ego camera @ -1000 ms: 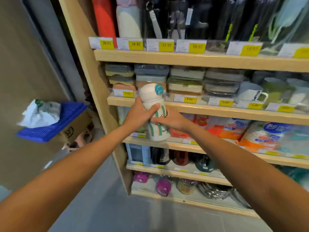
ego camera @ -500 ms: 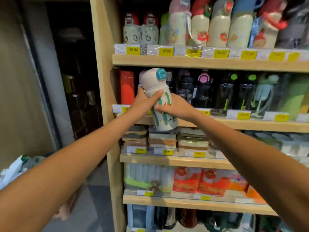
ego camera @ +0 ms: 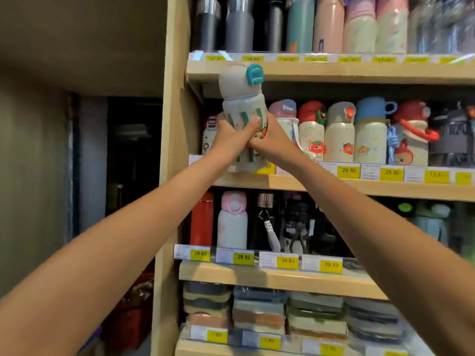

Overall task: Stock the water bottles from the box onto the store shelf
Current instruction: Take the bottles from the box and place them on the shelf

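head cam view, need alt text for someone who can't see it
Two bare hands, left hand and right hand, hold a white children's water bottle with green stripes and a teal clasp up in front of a wooden store shelf. Behind it stands a row of cartoon-print bottles above yellow price tags.

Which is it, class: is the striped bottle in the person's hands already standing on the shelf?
Not yet. The striped bottle is held in both hands, left hand and right hand, in front of the shelf.
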Motion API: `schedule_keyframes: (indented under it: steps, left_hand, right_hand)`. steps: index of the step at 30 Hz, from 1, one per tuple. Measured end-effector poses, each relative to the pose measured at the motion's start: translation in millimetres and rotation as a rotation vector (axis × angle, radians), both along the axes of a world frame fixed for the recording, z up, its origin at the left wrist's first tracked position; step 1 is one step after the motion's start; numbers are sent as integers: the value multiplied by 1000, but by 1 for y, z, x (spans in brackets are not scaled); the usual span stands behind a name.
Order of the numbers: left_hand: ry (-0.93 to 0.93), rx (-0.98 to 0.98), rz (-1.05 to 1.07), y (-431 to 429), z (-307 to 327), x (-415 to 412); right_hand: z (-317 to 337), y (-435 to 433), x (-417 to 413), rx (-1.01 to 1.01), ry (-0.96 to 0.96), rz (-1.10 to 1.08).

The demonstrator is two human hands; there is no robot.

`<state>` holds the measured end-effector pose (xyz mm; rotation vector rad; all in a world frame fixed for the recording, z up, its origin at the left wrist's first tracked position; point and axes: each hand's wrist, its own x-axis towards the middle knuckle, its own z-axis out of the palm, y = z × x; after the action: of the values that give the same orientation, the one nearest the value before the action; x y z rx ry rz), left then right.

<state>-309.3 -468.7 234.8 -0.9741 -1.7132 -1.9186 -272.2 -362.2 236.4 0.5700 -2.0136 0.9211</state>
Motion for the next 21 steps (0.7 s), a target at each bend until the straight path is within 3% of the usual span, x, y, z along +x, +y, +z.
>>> schedule_keyframes:
  steps: [2, 5, 9, 17, 21]
  left_hand:
    - [71, 11, -2, 2, 12, -5]
    - [132, -55, 32, 6, 24, -15]
    - [127, -190, 121, 18, 24, -46]
    - [79, -129, 183, 44, 14, -94]
    - [43, -307, 210, 49, 19, -110]
  right_hand:
    - [10, 12, -6, 49, 103, -55]
    - [13, 42, -18, 204, 272, -403]
    - [10, 74, -37, 150, 318, -769]
    - [-14, 76, -70, 144, 354, -929]
    - [-18, 77, -78, 112, 356, -938]
